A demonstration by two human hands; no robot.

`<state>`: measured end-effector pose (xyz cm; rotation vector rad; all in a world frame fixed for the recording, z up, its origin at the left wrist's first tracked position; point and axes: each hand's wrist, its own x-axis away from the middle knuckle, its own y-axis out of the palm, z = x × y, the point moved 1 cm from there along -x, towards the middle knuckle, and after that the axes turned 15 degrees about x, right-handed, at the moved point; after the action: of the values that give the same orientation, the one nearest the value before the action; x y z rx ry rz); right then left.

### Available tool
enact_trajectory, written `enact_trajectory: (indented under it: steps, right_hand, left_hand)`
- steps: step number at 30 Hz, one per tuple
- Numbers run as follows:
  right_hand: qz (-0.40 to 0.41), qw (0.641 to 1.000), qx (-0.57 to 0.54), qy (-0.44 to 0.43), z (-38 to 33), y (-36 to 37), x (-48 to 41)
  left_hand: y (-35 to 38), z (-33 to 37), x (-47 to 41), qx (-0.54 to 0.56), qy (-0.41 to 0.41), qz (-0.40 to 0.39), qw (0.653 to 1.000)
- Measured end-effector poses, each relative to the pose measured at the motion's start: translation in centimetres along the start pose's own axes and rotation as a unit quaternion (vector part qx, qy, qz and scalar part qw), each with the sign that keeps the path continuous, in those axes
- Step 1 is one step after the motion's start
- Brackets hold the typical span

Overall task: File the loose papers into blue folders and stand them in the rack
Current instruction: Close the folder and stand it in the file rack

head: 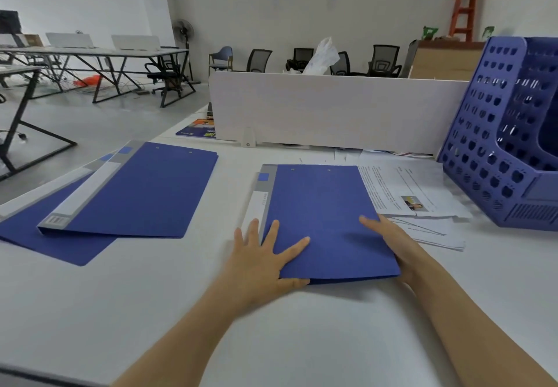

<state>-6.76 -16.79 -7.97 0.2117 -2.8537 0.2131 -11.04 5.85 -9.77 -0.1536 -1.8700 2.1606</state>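
Head camera looks down on a white bench [302, 326]. Going from left to right: two blue folders [142, 193] lie flat at the left, one stacked partly on top of the other. Both are shut, with their grey and white spines on the left side.

Next comes a third blue folder [323, 217] in the middle of the bench. It is shut and lies flat too. The left hand [265, 253] rests at its near left corner, by the spine. The fingers are spread apart and lie flat; some press on the blue cover and some rest on the spine and the bench beside it. This hand grips nothing.

The right hand [389, 241] is at the folder's right edge, near the close corner. Its fingers lie on the cover along that edge. I cannot tell whether it is pinching the edge or only resting there.

Just right of that folder is a messy pile of loose papers [410, 196], white with print and one small photo. How many sheets is too hard to count.

At the far right stands one blue rack [495, 157] with many holes in its walls. Its slots that show look bare. Behind everything runs a pale divider board [332, 109].
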Motion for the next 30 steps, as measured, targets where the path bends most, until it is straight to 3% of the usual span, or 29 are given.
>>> enact_trajectory:
  steps: [4, 6, 9, 11, 15, 16, 18, 20, 22, 24, 27, 30]
  right_hand:
    - [-0.002, 1.0, 0.012, -0.019, -1.0, 0.5, 0.5]
    - [-0.001, 0.999, -0.004, -0.041, -1.5, 0.6, 0.8]
    - [-0.009, 0.996, -0.029, -0.085, -1.9, 0.4, 1.3]
    - [-0.009, 0.992, -0.044, -0.114, -2.1, 0.2, 1.7]
    - [-0.025, 0.984, -0.083, -0.153, -2.4, 0.2, 2.4]
    - [-0.026, 0.983, -0.088, -0.162, -2.4, 0.2, 2.5]
    - [-0.025, 0.979, -0.095, -0.178, -2.4, 0.3, 2.5]
    - [-0.022, 0.978, -0.095, -0.185, -2.5, 0.4, 2.5]
    - [-0.016, 0.978, -0.089, -0.187, -2.6, 0.3, 2.5]
    - [-0.012, 0.978, -0.084, -0.19, -2.6, 0.1, 2.5]
    - [0.027, 0.98, -0.041, -0.192, -2.7, -0.4, 2.1]
    - [0.135, 0.972, 0.084, -0.173, -2.5, -0.4, 1.6]
  left_hand:
    - [-0.6, -0.7, 0.2, 0.089, -0.003, -0.013, 0.996]
    - [-2.0, -1.4, 0.6, 0.288, -0.019, 0.059, 0.956]
    - [-3.3, -3.8, 0.7, 0.591, -0.045, 0.189, 0.783]
    - [-3.3, -5.2, 0.6, 0.723, -0.071, 0.177, 0.664]
    - [-2.7, -5.3, 0.9, 0.883, -0.064, 0.062, 0.461]
    - [-2.6, -5.0, 1.1, 0.911, -0.03, 0.007, 0.412]
    - [-2.6, -4.2, 1.6, 0.922, 0.106, -0.118, 0.352]
    - [-2.4, -4.3, 1.6, 0.907, 0.19, -0.141, 0.349]
    - [-2.0, -4.6, 1.5, 0.89, 0.211, -0.183, 0.361]
    - [-2.5, -3.9, 1.9, 0.902, 0.175, -0.18, 0.351]
    - [-2.2, -3.8, 1.4, 0.891, 0.049, -0.09, 0.443]
    - [-2.5, -2.8, 1.9, 0.891, 0.014, -0.049, 0.45]
